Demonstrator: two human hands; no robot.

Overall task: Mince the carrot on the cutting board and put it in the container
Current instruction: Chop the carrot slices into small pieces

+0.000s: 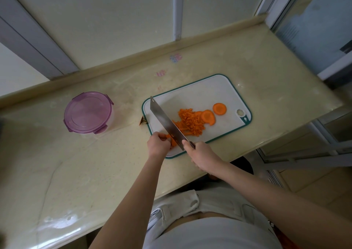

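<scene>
The right hand [202,154] is clenched round the handle of the knife [165,122], with the thumb lying near the heel of the blade. The blade slants away over the near-left part of the board [209,89]; I cannot tell whether its edge touches the board. The left hand [158,144], fingers curled, holds down a small bunch of orange strips just left of the blade, at the board's near-left corner. Most of the carrot [190,123] lies as a heap of thin strips in the middle of the board, right of the blade. Two round slices [219,108] lie further right, one against the heap and the other apart, near the board's hanging hole. The container [88,113] stands on the counter [76,165] well left of the board, its purple lid on.
</scene>
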